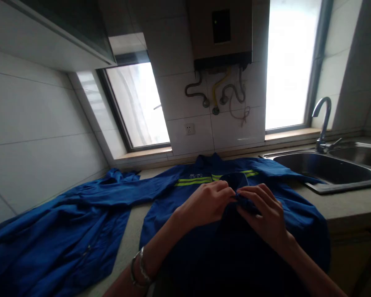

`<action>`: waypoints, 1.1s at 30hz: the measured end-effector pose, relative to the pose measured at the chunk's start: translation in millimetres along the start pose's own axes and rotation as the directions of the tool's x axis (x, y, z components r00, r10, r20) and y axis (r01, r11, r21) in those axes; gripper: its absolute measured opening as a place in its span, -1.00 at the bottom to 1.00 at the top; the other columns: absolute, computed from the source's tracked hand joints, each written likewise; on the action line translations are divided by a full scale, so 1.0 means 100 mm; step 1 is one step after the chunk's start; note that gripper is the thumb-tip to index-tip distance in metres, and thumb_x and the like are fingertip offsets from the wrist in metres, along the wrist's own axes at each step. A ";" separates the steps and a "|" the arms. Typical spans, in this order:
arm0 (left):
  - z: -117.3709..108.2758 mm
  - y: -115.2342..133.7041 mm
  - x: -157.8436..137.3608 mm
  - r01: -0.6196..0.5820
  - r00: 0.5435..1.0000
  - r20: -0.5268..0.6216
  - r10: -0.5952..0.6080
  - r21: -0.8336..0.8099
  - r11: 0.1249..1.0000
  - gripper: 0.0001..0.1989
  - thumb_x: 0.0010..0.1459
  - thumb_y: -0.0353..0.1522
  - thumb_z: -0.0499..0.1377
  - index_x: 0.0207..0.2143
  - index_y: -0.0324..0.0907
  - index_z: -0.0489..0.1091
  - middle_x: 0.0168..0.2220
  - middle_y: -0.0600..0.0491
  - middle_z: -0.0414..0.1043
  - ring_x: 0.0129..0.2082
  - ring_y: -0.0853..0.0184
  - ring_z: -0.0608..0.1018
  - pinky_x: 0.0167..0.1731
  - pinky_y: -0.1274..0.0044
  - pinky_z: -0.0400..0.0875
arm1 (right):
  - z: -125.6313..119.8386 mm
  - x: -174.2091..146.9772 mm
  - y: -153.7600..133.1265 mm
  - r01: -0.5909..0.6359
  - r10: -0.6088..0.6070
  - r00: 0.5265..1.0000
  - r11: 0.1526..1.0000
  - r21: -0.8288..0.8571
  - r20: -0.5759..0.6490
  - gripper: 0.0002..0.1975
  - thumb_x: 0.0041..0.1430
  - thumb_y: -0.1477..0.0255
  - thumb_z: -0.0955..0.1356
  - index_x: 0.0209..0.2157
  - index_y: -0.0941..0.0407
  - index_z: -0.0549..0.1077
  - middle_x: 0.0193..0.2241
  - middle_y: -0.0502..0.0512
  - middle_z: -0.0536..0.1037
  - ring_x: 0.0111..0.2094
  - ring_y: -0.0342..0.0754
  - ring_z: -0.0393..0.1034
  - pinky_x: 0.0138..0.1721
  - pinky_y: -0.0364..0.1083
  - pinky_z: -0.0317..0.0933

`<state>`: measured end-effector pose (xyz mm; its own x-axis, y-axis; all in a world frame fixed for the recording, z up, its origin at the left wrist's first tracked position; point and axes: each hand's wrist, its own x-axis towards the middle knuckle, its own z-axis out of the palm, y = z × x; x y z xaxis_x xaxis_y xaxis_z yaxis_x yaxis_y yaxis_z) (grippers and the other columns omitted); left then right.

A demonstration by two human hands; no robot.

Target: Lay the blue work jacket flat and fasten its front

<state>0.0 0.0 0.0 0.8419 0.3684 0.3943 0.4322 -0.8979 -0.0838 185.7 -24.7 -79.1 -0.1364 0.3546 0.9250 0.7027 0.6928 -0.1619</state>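
A blue work jacket (163, 210) with yellow-green stripes lies spread on the counter, its collar toward the wall. Above its middle, my left hand (208, 202) pinches a dark blue edge of cloth; bracelets circle that wrist. Close beside it, my right hand (264, 212) grips the same raised bit of cloth, fingertips almost touching the left ones. A fold of the jacket stands up behind the fingers. The lower front is in deep shadow, and the exact part between the fingertips is hard to make out.
Another blue garment (64, 231) lies crumpled along the left of the counter (128, 235). At the right is a steel sink (320, 187) with a tap (324, 123); one jacket sleeve reaches its rim. A water heater (222, 33) hangs on the tiled wall between two windows.
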 end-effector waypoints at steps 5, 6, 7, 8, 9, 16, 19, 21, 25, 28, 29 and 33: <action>-0.09 0.04 -0.01 0.044 0.997 0.069 -0.045 0.023 0.999 -0.83 0.24 -0.45 -0.05 -0.14 -0.22 0.26 -0.28 0.05 0.34 -0.33 0.44 0.43 -0.33 0.62 0.31 | 0.00 0.10 0.01 -0.030 0.029 0.998 0.999 0.025 0.062 -0.87 0.03 0.48 0.36 -0.31 0.07 0.42 -0.38 0.06 0.46 -0.33 -0.07 0.30 -0.33 -0.09 0.27; -0.10 0.05 -0.02 0.044 0.995 0.086 -0.051 0.076 0.996 -0.82 0.23 -0.47 -0.04 -0.13 -0.22 0.26 -0.28 0.05 0.34 -0.32 0.42 0.43 -0.32 0.61 0.32 | 0.01 0.11 0.01 -0.029 0.028 0.997 0.999 0.018 0.072 -0.89 0.03 0.49 0.36 -0.33 0.08 0.43 -0.41 0.05 0.45 -0.34 -0.08 0.29 -0.34 -0.10 0.26; -0.12 0.06 -0.02 0.038 0.993 0.102 -0.053 0.136 0.990 -0.81 0.22 -0.48 -0.04 -0.12 -0.23 0.25 -0.28 0.04 0.34 -0.31 0.41 0.43 -0.32 0.59 0.33 | 0.01 0.11 0.00 -0.029 0.028 0.997 1.000 0.007 0.074 -0.90 0.02 0.49 0.36 -0.34 0.09 0.43 -0.43 0.05 0.44 -0.35 -0.08 0.28 -0.34 -0.10 0.25; -0.13 0.07 -0.02 0.027 0.993 0.111 -0.049 0.196 0.980 -0.81 0.22 -0.49 -0.03 -0.12 -0.23 0.25 -0.29 0.04 0.34 -0.31 0.39 0.43 -0.33 0.58 0.34 | 0.02 0.12 -0.01 -0.030 0.030 0.997 1.000 -0.008 0.070 -0.90 0.03 0.50 0.35 -0.34 0.09 0.43 -0.44 0.05 0.43 -0.35 -0.08 0.27 -0.35 -0.11 0.25; -0.13 0.08 -0.02 0.012 0.993 0.113 -0.042 0.252 0.968 -0.80 0.21 -0.50 -0.03 -0.11 -0.24 0.25 -0.30 0.03 0.34 -0.31 0.38 0.43 -0.33 0.57 0.35 | 0.03 0.12 -0.02 -0.029 0.030 0.998 0.999 -0.026 0.061 -0.88 0.04 0.51 0.34 -0.31 0.09 0.43 -0.45 0.05 0.41 -0.36 -0.09 0.26 -0.35 -0.11 0.24; 0.01 -0.02 -0.03 -0.119 0.992 0.024 0.123 0.488 0.865 -0.83 0.23 -0.49 -0.09 -0.19 -0.27 0.26 -0.36 0.01 0.32 -0.33 0.35 0.41 -0.51 0.58 0.33 | 0.04 0.11 -0.01 0.027 -0.028 1.000 0.996 -0.082 -0.008 -0.79 0.07 0.50 0.34 -0.21 0.12 0.46 -0.47 0.04 0.37 -0.40 -0.11 0.24 -0.34 -0.11 0.22; 0.11 -0.12 -0.04 -0.199 0.961 -0.063 0.270 0.525 0.828 -0.83 0.24 -0.47 -0.09 -0.18 -0.28 0.25 -0.39 0.02 0.31 -0.36 0.38 0.41 -0.56 0.61 0.30 | 0.00 0.10 0.00 0.019 -0.020 1.000 0.998 -0.053 -0.020 -0.80 0.05 0.49 0.35 -0.22 0.13 0.47 -0.49 0.03 0.34 -0.42 -0.12 0.21 -0.38 -0.11 0.20; 0.19 -0.18 -0.04 -0.243 0.922 -0.128 0.366 0.545 0.803 -0.84 0.23 -0.46 -0.07 -0.18 -0.28 0.24 -0.41 0.04 0.31 -0.40 0.40 0.40 -0.55 0.61 0.30 | -0.02 0.09 0.00 0.025 -0.026 0.999 0.999 -0.020 -0.026 -0.80 0.04 0.48 0.36 -0.22 0.12 0.48 -0.52 0.02 0.30 -0.44 -0.13 0.19 -0.42 -0.12 0.18; 0.33 -0.27 -0.05 -0.266 0.844 -0.259 0.470 0.558 0.786 -0.88 0.19 -0.46 0.01 -0.21 -0.29 0.26 -0.46 0.08 0.31 -0.46 0.44 0.39 -0.45 0.58 0.36 | -0.02 0.07 0.00 0.034 -0.032 0.998 0.998 0.046 -0.054 -0.79 0.03 0.49 0.37 -0.23 0.10 0.50 -0.54 0.00 0.27 -0.47 -0.15 0.17 -0.47 -0.14 0.15; 0.43 -0.32 -0.06 -0.263 0.820 -0.313 0.479 0.537 0.802 -0.86 0.18 -0.44 0.03 -0.20 -0.30 0.27 -0.47 0.08 0.31 -0.46 0.43 0.40 -0.42 0.56 0.36 | 0.01 0.05 0.00 0.010 -0.004 0.997 0.997 0.080 -0.074 -0.80 0.01 0.50 0.38 -0.25 0.08 0.50 -0.54 -0.01 0.27 -0.48 -0.16 0.18 -0.47 -0.14 0.14; 0.46 -0.32 -0.06 -0.262 0.816 -0.325 0.478 0.530 0.807 -0.85 0.18 -0.44 0.02 -0.20 -0.31 0.27 -0.48 0.08 0.31 -0.46 0.43 0.40 -0.43 0.56 0.36 | 0.01 0.05 0.00 -0.001 0.008 0.997 0.996 0.089 -0.077 -0.80 0.01 0.50 0.38 -0.25 0.08 0.51 -0.54 -0.01 0.27 -0.48 -0.16 0.18 -0.47 -0.14 0.14; 0.57 -0.24 -0.04 -0.173 0.825 -0.406 0.393 0.482 0.859 -0.88 0.15 -0.46 -0.01 -0.27 -0.29 0.28 -0.54 0.09 0.26 -0.51 0.42 0.37 -0.51 0.56 0.30 | 0.03 0.03 0.02 -0.020 0.028 0.995 0.996 0.084 -0.092 -0.81 0.02 0.49 0.38 -0.26 0.09 0.50 -0.54 -0.02 0.26 -0.49 -0.17 0.17 -0.46 -0.15 0.14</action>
<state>4.8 34.1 -51.9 0.7332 -0.1470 0.6639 0.3817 -0.7190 -0.5808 184.5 -20.4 -78.0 -0.0523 0.3144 0.9479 0.6444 0.7357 -0.2085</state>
